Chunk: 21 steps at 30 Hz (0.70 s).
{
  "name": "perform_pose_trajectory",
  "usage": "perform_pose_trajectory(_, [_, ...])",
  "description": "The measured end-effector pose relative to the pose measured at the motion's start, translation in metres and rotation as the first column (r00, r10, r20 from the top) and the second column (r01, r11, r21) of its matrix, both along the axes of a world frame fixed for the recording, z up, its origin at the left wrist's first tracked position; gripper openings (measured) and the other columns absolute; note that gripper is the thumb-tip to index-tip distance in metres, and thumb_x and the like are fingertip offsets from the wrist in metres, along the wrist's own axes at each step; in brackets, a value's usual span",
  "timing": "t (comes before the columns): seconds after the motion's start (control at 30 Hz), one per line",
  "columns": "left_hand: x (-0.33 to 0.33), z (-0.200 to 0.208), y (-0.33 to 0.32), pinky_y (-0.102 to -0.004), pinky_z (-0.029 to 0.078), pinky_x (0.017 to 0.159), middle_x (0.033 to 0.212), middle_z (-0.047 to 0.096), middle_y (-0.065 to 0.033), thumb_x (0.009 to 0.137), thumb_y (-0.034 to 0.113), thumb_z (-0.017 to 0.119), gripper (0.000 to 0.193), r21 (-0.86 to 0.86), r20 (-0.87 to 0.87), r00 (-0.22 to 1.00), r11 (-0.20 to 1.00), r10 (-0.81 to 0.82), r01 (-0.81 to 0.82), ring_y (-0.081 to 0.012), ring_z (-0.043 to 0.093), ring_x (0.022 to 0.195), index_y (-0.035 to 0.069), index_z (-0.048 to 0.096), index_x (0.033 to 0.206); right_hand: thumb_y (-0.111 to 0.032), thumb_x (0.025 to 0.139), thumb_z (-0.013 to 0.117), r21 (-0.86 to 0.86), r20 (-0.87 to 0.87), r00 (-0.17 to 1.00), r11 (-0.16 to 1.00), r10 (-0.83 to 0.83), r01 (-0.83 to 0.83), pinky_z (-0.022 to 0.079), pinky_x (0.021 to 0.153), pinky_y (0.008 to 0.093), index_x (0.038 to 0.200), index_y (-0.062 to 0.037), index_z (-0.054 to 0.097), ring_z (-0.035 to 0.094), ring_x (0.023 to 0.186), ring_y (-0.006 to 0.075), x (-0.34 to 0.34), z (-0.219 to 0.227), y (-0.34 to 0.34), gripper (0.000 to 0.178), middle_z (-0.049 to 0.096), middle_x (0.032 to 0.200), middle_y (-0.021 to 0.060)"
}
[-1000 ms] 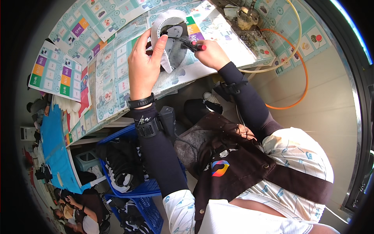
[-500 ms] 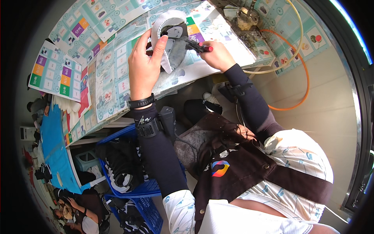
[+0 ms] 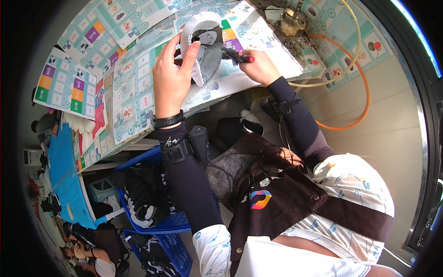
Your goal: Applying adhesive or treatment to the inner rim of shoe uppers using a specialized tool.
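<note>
My left hand [image 3: 171,76] is closed around the left side of a shoe upper [image 3: 212,60]. The upper is grey and black, with a pale grey, thick curved rim, and is tilted over the worktable with its inside facing up. In my right hand [image 3: 261,69] is a dark brush [image 3: 233,56] with a red handle end; a second red end shows close beside it. The brush head points left, at the right edge of the upper. I cannot tell whether its bristles touch the upper.
Patterned printed sheets cover the worktable [image 3: 134,99]. A grimy metal pot [image 3: 293,23] stands at the back right, near a yellowish hose and an orange hose [image 3: 368,99]. Blue crates [image 3: 177,226] of black shoe parts sit below left. Other people are at the far left.
My right hand and the brush have shifted slightly to the right, away from the middle of the upper. My left hand and the upper have barely moved.
</note>
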<state>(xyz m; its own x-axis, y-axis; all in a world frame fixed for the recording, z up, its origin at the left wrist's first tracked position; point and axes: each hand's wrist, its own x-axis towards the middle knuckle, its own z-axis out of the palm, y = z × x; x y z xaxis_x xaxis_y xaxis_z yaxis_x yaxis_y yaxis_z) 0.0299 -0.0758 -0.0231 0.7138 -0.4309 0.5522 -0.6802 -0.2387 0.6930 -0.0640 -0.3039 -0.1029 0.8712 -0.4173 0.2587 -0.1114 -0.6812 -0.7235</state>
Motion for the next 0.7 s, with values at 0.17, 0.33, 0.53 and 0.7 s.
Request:
perform_pose_trajectory(0.17, [0.001, -0.002, 0.002, -0.0401, 0.058, 0.089, 0.121, 0.075, -0.0180, 0.102, 0.048, 0.073, 0.055, -0.023, -0.008, 1.000, 1.000, -0.007, 0.007, -0.0314, 0.073, 0.105, 0.005, 0.069, 0.136, -0.016, 0.082, 0.058, 0.032, -0.059, 0.997, 0.998, 0.046, -0.044, 0.055, 0.091, 0.0510, 0.098, 0.0015, 0.077, 0.069, 0.094, 0.0491, -0.001, 0.002, 0.004, 0.031, 0.071, 0.091, 0.0313])
perform_pose_trajectory(0.33, [0.001, -0.003, 0.002, -0.0408, 0.058, 0.090, 0.121, 0.075, -0.0179, 0.102, 0.049, 0.073, 0.056, -0.022, -0.018, 1.000, 1.000, -0.005, 0.004, -0.0320, 0.073, 0.107, 0.005, 0.069, 0.136, -0.017, 0.083, 0.057, 0.024, -0.128, 0.988, 0.996, 0.090, -0.087, 0.055, 0.090, 0.0521, 0.089, 0.0014, 0.074, 0.069, 0.093, 0.0498, 0.002, 0.001, 0.000, 0.026, 0.071, 0.090, 0.0315])
perform_pose_trajectory(0.53, [0.004, -0.006, 0.001, -0.0308, 0.056, 0.081, 0.103, 0.078, -0.0132, 0.105, 0.043, 0.072, 0.055, 0.003, 0.090, 0.996, 1.000, 0.010, -0.011, -0.0157, 0.071, 0.089, 0.001, 0.066, 0.140, -0.016, 0.083, 0.057, -0.004, -0.081, 0.995, 0.998, 0.061, -0.062, 0.055, 0.092, 0.0523, 0.096, 0.0002, 0.077, 0.069, 0.095, 0.0491, 0.008, -0.005, -0.004, 0.028, 0.071, 0.092, 0.0316])
perform_pose_trajectory(0.7, [0.002, -0.005, 0.004, -0.0299, 0.056, 0.080, 0.101, 0.077, -0.0127, 0.105, 0.042, 0.072, 0.055, 0.025, 0.091, 0.996, 1.000, 0.011, -0.013, -0.0150, 0.070, 0.088, 0.000, 0.065, 0.140, -0.015, 0.083, 0.057, 0.005, -0.015, 0.999, 1.000, -0.029, 0.029, 0.055, 0.094, 0.0510, 0.107, 0.0005, 0.078, 0.070, 0.098, 0.0482, 0.004, 0.001, 0.002, 0.036, 0.072, 0.094, 0.0322])
